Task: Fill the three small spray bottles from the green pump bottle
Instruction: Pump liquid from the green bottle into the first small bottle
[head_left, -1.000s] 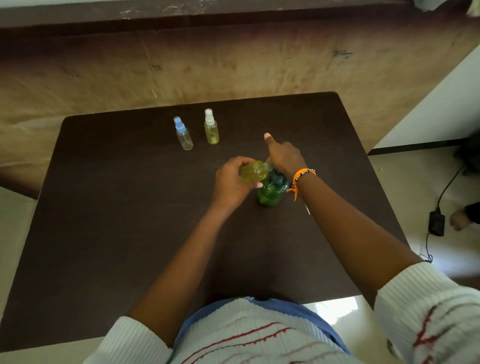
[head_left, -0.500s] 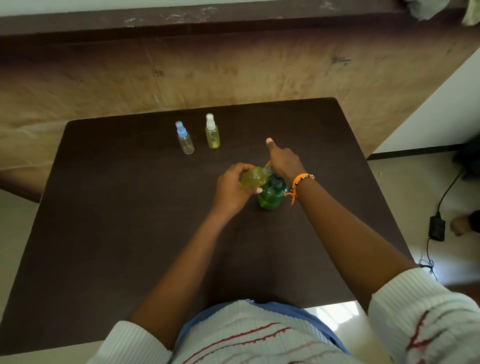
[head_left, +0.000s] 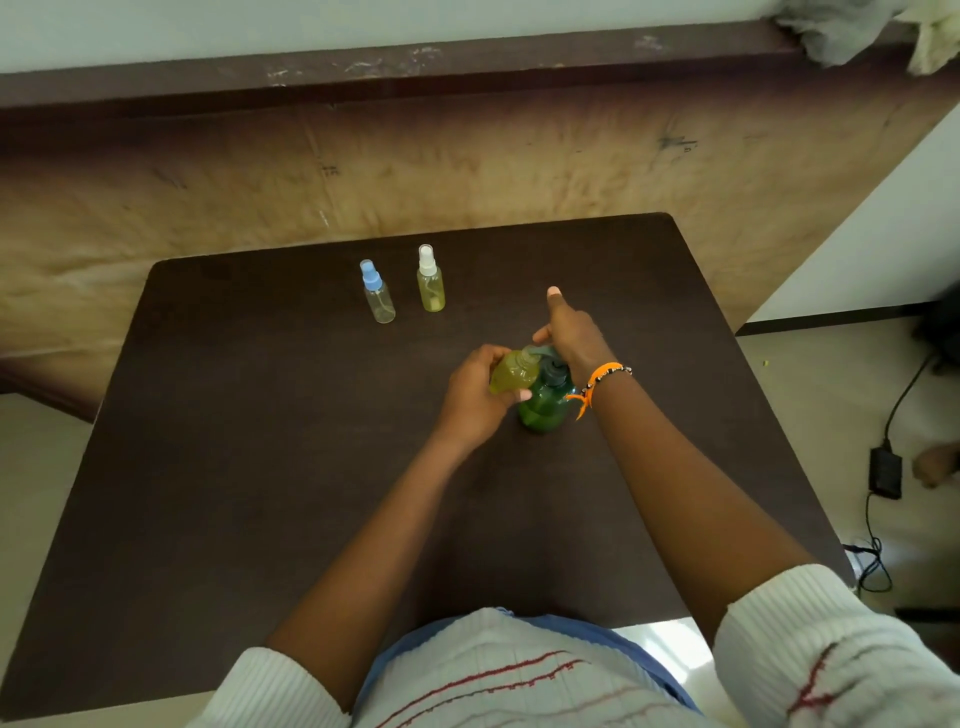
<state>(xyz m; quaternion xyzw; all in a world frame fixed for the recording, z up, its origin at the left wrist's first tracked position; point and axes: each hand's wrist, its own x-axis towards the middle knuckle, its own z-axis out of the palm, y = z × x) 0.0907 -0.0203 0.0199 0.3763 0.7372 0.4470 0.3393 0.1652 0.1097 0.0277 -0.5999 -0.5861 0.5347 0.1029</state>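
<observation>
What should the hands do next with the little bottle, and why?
Probably press the pump again. The left hand holds the small bottle tilted at the spout of the green pump bottle, with the right hand on its pump.

I am seeing both bare forearms reaching forward, sleeves pushed up. My left hand (head_left: 475, 397) is curling its fingers closed around something, while my right hand (head_left: 571, 332) is pressing palm-down, index finger pointing ahead.

No readable text, labels, brands or numbers on bottles, table or wall.
</observation>
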